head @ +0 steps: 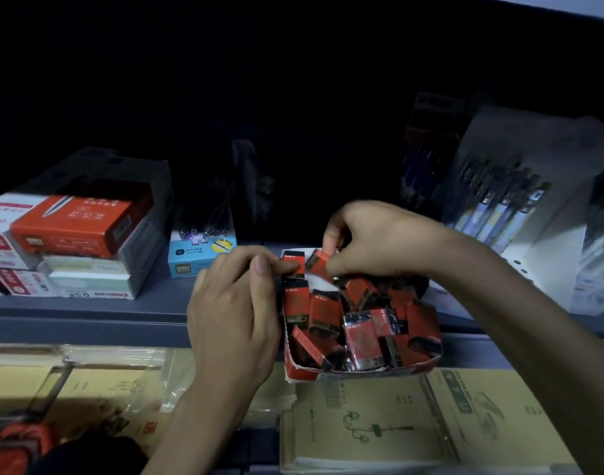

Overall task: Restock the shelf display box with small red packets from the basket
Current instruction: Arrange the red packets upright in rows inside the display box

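Observation:
A red display box (328, 373) sits on the shelf edge, holding several small red and black packets (364, 341) lying in a jumble. My left hand (235, 310) is at the box's far left corner, its fingertips pinching a red packet (293, 264) that stands upright there. My right hand (379, 240) hovers over the back of the box and pinches another red packet (318, 261), tilted, just right of the first. The two packets nearly touch. The basket shows only as an orange shape (16, 443) at the bottom left.
Stacked red and white stationery boxes (74, 228) stand at the left of the grey shelf (88, 310). A light blue box (201, 252) sits beside my left hand. Pen packs (499, 207) lean at the right. Yellow paper pads (413, 423) lie on the lower level.

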### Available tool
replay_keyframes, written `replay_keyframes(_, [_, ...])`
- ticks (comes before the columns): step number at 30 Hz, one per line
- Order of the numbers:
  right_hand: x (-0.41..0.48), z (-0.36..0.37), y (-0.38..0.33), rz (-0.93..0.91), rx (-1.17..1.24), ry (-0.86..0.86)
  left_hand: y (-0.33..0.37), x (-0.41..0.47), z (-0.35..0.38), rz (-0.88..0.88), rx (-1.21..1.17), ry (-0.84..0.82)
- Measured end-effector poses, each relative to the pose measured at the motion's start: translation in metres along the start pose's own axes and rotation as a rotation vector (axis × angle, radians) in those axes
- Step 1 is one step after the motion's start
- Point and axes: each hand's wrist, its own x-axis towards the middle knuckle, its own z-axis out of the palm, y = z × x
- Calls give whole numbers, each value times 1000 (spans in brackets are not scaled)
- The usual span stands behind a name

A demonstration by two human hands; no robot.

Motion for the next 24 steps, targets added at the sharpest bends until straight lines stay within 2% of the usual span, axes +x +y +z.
replay_keyframes(7, [-4, -14, 8, -84, 243, 57, -1, 0, 0, -13, 5, 1])
replay_keyframes(13, [-2, -11, 11, -143, 123, -13, -2, 0, 1, -3, 12, -3])
replay_keyframes(17, [-1, -9, 9, -166, 15, 28, -2, 0, 1, -3, 20, -9])
replay_keyframes(24, [0, -5, 7, -185, -120, 1, 0, 0, 1, -10, 19, -2])
